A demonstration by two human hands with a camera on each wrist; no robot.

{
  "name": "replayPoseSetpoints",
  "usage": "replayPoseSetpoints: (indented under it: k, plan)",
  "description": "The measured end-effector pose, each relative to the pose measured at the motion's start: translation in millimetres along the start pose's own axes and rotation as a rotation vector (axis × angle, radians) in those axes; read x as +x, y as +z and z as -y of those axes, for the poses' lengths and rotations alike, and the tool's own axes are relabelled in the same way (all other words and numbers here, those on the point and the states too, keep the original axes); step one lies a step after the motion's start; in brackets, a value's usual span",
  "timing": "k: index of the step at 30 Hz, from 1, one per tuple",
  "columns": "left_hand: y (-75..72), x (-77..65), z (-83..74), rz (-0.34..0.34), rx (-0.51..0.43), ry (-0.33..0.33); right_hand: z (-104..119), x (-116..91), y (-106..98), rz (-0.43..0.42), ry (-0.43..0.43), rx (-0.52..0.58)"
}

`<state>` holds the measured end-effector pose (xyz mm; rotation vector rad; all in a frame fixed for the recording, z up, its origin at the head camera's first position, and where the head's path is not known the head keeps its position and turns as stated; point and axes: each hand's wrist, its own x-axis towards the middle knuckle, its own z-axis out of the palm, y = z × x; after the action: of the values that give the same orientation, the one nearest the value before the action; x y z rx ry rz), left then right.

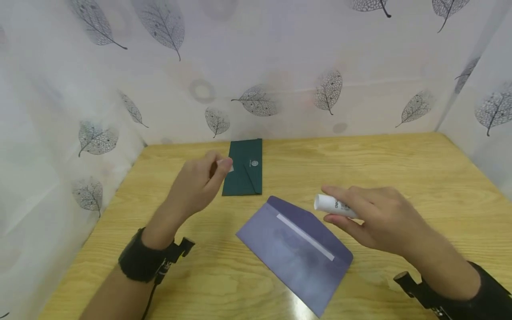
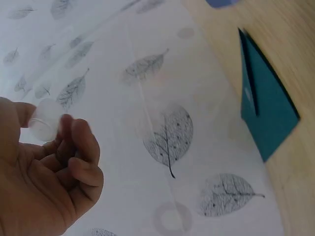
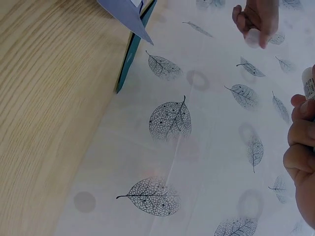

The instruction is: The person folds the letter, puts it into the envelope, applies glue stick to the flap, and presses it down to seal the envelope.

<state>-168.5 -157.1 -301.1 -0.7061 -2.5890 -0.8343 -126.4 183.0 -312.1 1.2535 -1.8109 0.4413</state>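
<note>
My right hand (image 1: 384,218) grips a white glue stick (image 1: 334,206) with printed lettering, its bare end pointing left. The stick is held above the flap side of a purple envelope (image 1: 292,262), whose flap is unfolded and has a pale strip (image 1: 306,238) along its base. Further left, my left hand (image 1: 196,184) pinches a small translucent cap (image 2: 45,120) between thumb and fingers. Behind that hand in the head view lies a dark green envelope (image 1: 244,178) with its flap folded down and a small round emblem on it.
Both envelopes lie on a light wood-grain table (image 1: 400,169). A pale curtain (image 1: 288,58) with a leaf print hangs along the back and both sides of it. Each wrist wears a black strap (image 1: 138,260) with a small camera mount.
</note>
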Motion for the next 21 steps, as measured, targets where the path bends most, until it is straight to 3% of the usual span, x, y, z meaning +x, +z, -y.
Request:
replayPoseSetpoints:
  k: [2, 6, 12, 17, 21]
  plan:
    - [1.7, 2.6, 8.3, -0.007, 0.092, -0.016, 0, -1, 1, 0.009, 0.006, 0.006]
    - [6.0, 7.1, 23.7, 0.013, 0.181, -0.046, 1, -3, 2, 0.032, 0.020, 0.014]
    - [7.5, 10.1, 40.8, 0.120, 0.271, -0.133, 1, -4, 4, 0.056, 0.035, 0.031]
    - [8.5, 12.4, 50.6, 0.193, 0.309, -0.168, 0, -6, 3, 0.109, 0.063, 0.042]
    - [12.0, 12.8, 61.2, 0.308, 0.328, -0.212, 1, -6, 4, 0.131, 0.091, 0.045]
